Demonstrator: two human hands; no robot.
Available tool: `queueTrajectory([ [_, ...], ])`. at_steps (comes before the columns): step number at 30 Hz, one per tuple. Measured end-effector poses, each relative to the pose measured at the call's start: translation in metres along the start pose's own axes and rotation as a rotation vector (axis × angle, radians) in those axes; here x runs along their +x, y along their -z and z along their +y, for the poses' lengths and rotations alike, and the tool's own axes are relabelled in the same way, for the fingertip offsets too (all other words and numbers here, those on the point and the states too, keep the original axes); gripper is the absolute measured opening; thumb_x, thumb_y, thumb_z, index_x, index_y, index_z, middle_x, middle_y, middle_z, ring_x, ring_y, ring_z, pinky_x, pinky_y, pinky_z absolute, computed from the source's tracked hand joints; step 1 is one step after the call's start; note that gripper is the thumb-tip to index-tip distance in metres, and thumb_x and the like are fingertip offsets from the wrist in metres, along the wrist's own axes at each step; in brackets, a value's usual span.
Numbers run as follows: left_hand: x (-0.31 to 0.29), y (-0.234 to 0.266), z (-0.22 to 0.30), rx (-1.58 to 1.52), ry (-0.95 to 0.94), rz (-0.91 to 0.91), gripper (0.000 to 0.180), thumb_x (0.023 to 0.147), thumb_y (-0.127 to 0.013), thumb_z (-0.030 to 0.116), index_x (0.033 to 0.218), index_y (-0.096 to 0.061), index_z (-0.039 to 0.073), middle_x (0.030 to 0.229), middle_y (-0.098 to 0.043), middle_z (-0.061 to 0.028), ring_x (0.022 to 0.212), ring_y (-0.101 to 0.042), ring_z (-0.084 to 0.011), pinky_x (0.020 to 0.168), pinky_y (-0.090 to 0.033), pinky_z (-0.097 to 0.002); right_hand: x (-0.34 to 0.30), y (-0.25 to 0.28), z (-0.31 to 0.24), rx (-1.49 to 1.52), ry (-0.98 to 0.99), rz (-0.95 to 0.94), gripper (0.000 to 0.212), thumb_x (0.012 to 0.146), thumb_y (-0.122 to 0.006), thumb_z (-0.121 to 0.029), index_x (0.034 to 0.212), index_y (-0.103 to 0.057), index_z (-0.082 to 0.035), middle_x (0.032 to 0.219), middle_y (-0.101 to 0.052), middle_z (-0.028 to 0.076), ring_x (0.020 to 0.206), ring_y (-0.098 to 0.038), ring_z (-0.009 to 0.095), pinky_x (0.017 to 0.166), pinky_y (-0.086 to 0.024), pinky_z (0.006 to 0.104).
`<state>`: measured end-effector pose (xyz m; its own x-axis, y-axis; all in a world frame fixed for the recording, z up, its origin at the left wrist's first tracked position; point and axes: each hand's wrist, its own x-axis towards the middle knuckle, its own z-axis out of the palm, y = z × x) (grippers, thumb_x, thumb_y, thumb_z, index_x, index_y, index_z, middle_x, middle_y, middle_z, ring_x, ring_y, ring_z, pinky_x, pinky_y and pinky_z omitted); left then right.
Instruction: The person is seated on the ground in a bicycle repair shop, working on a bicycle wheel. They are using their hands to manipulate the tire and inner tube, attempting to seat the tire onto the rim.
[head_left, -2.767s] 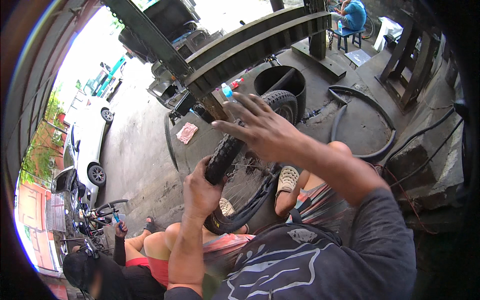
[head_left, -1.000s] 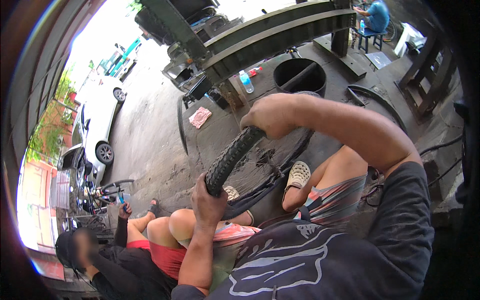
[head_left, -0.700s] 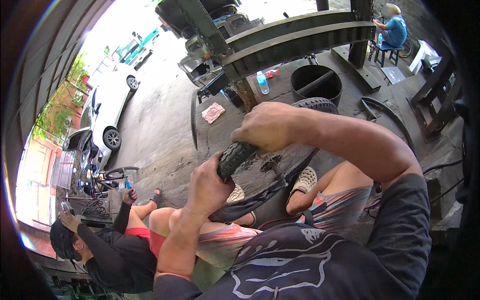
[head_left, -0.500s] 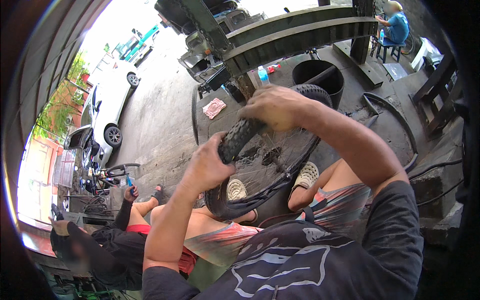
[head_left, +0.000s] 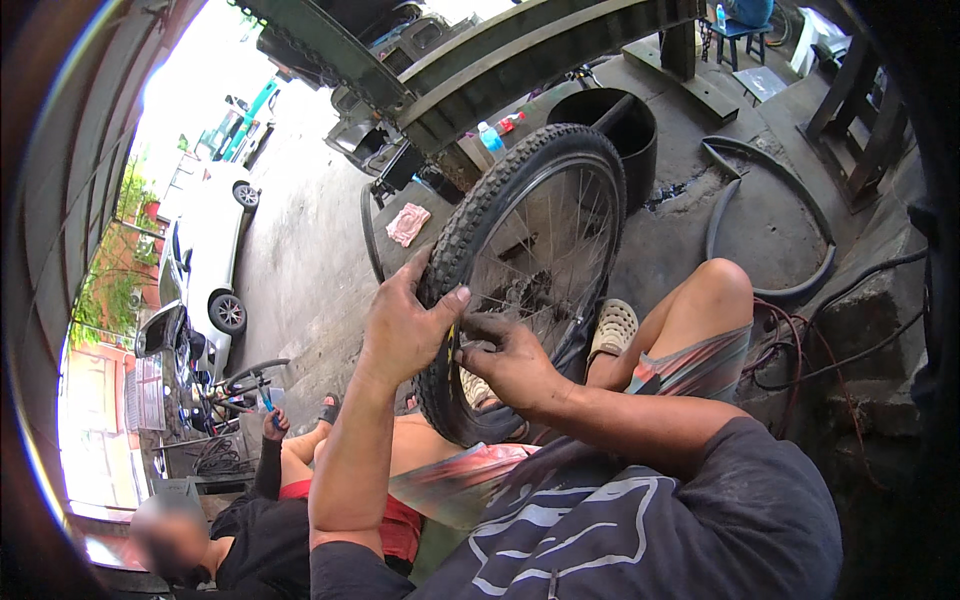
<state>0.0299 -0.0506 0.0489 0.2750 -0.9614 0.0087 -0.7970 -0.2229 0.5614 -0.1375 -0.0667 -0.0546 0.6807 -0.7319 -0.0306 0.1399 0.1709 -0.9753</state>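
Left hand (head_left: pixel 405 325) grips tire (head_left: pixel 480 222) beside yellow marking (head_left: pixel 453 350).

camera: head, left of a fisheye pair | position: worn on the head, above the dark T-shirt (head_left: pixel 700 520) | direction: downward and forward, past the bicycle wheel (head_left: pixel 527 293) to the white car (head_left: pixel 212 225) | nearness: left hand (head_left: pixel 405 325) and right hand (head_left: pixel 512 368) close, car far | edges: bending toward the view's rim
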Motion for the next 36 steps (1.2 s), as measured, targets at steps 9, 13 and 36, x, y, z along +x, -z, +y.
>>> queueTrajectory([
  [9, -0.005, -0.013, 0.012, 0.053, -0.095, 0.040, 0.093, 0.091, -0.089, 0.038, 0.163, -0.050, -0.008, 0.134, -0.076, -0.0291, 0.125, -0.074, -0.0423, 0.114, -0.054, -0.0485, 0.004, 0.008, 0.002, 0.920, -0.256, -0.193, 0.044, 0.101, -0.070, -0.008, 0.143, -0.065, 0.003, 0.130, -0.075, 0.010, 0.122, -0.070, 0.022, 0.114, -0.051, 0.0397],
  [13, -0.017, -0.017, 0.034, 0.348, -0.025, 0.080, 0.095, 0.091, -0.089, 0.036, 0.166, -0.046, -0.003, 0.135, -0.074, -0.0292, 0.131, -0.070, -0.0471, 0.116, -0.052, -0.0527, 0.017, 0.021, 0.015, 0.845, -0.216, -0.371, 0.046, 0.098, -0.070, -0.009, 0.143, -0.065, -0.001, 0.129, -0.074, 0.007, 0.118, -0.070, 0.020, 0.110, -0.052, 0.0392],
  [36, -0.009, -0.006, 0.033, 0.020, -0.047, -0.054, 0.055, 0.079, -0.090, 0.003, 0.132, -0.076, 0.000, 0.106, -0.084, -0.0168, 0.094, -0.077, -0.0208, 0.092, -0.060, -0.0385, 0.096, 0.100, -0.129, -1.410, 0.867, -0.333, 0.054, 0.083, -0.086, -0.019, 0.135, -0.077, -0.009, 0.128, -0.078, 0.022, 0.129, -0.072, 0.037, 0.110, -0.056, 0.0513],
])
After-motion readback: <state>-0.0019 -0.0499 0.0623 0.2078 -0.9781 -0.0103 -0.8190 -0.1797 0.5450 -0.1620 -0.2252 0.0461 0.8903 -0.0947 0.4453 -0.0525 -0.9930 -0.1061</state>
